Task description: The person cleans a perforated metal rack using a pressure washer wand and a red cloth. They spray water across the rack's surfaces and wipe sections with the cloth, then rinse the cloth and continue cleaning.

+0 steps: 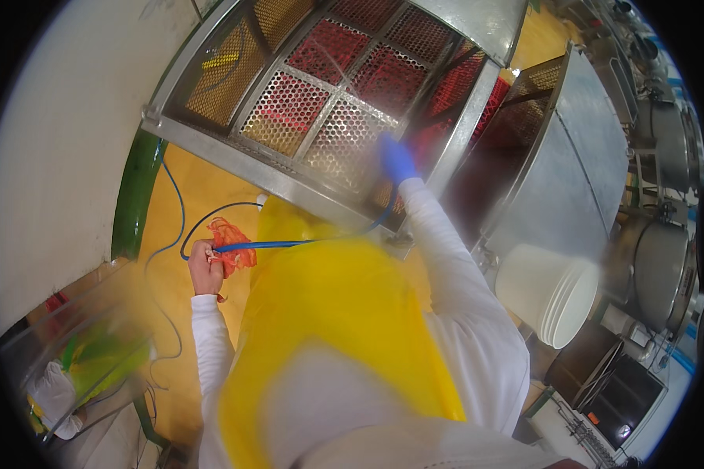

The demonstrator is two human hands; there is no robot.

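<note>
My bare left hand (205,268) grips a blue hose (270,245) together with a crumpled red-orange mesh (234,225), left of my yellow apron (334,281). From there the hose crosses the apron's front and rises to my right hand (398,159), which wears a blue glove and is blurred. Those gloved fingers are closed around the hose's end; any nozzle is hidden. A thin water jet (341,70) runs from near that hand over perforated metal panels (346,146) inside a large metal frame (293,184). Red material shows through several panel holes, and mist hangs near the glove.
A white plastic bucket (528,293) lies tilted to my right, below a metal housing (563,170). Blue hose trails over the yellow floor (176,234). A white wall (76,146) bounds the left side. At lower left is another person (94,369), partly behind blurred bars.
</note>
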